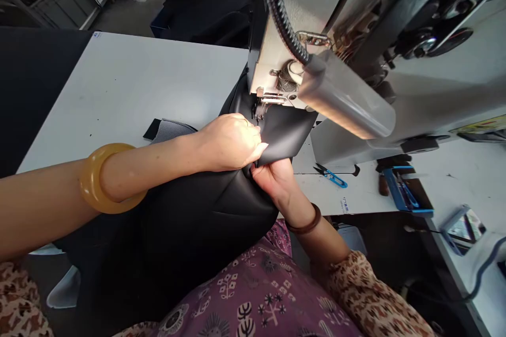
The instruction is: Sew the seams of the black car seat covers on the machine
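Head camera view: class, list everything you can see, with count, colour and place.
sewing machine: one, pale grey, upper right
work table: one, white, under the machine
upholstery panel: one, black, across the table edge
mesh-backed piece: one, grey, on the table
thread snips: one pair, blue, on the table
amber bangle: one, yellow-orange, left wrist
wooden-looking bangle: one, brown, right wrist
left hand: one, on the panel
right hand: one, gripping the panel
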`<state>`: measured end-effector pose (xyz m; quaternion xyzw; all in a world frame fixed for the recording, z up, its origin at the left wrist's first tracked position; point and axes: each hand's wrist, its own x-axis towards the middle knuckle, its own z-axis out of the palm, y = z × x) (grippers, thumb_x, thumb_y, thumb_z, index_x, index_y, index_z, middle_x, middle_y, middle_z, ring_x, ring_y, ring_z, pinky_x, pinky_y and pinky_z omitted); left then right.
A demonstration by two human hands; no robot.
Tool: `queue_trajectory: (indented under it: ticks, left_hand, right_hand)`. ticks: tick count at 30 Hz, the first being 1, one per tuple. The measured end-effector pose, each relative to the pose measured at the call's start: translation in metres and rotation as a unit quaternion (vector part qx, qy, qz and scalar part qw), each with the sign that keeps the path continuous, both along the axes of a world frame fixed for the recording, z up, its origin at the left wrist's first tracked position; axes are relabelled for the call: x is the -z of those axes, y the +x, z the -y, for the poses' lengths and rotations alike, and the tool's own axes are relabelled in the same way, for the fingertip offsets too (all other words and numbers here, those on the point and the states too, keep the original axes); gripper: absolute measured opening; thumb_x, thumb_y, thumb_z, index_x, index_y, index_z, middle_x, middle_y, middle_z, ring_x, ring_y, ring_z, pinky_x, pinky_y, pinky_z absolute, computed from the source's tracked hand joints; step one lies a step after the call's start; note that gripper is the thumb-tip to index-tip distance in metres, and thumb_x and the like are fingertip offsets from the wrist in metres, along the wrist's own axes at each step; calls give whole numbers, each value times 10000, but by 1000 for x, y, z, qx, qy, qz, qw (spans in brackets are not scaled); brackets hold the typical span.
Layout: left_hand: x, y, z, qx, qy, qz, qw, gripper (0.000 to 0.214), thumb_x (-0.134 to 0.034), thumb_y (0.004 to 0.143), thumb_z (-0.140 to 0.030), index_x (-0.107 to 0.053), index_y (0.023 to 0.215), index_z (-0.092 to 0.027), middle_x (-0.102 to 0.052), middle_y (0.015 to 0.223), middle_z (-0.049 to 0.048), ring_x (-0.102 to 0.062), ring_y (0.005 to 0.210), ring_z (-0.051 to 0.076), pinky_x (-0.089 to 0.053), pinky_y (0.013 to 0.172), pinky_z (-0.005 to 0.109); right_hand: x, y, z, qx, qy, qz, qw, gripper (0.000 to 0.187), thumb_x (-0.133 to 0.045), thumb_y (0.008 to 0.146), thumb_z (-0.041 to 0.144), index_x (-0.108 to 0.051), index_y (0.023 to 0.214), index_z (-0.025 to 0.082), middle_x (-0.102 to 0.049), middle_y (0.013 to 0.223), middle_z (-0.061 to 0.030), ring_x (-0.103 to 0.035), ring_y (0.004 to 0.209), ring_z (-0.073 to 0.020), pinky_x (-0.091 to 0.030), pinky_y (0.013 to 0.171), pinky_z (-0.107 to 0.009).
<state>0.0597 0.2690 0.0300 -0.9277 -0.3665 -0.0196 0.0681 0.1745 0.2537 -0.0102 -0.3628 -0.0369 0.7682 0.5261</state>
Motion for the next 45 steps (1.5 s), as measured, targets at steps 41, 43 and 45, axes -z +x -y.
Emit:
queue_trajectory:
  ticks: [41,43,45]
  left_hand:
    - [9,-16,0,11,58,-54,997,383,-322,956,-199,-641,1144,-96,-672,1050,133,-626,986,246,-516,749,331]
    - [5,-13,8,-12,42,-56,997,384,-329,959,-226,-655,1112,-93,-667,1017,153,-631,947,253,-520,747,341]
    - [1,-8,20,-48,13,-62,997,385,-365,957,-304,-671,1084,-109,-654,1025,177,-626,975,284,-529,745,362]
  right_hand:
    - [-6,15,1,-53,2,20,998,309,-368,654,-61,-558,611,179,-627,657,-6,-659,829,-100,-446,1089,-295]
    - [-8,29,17,-104,72,70,990,255,-453,693,-14,-630,677,169,-675,758,-22,-660,887,-114,-450,1086,-310]
    - [-9,50,32,-167,205,200,943,196,-559,741,84,-695,822,200,-711,955,-35,-644,1001,-153,-452,1083,-382]
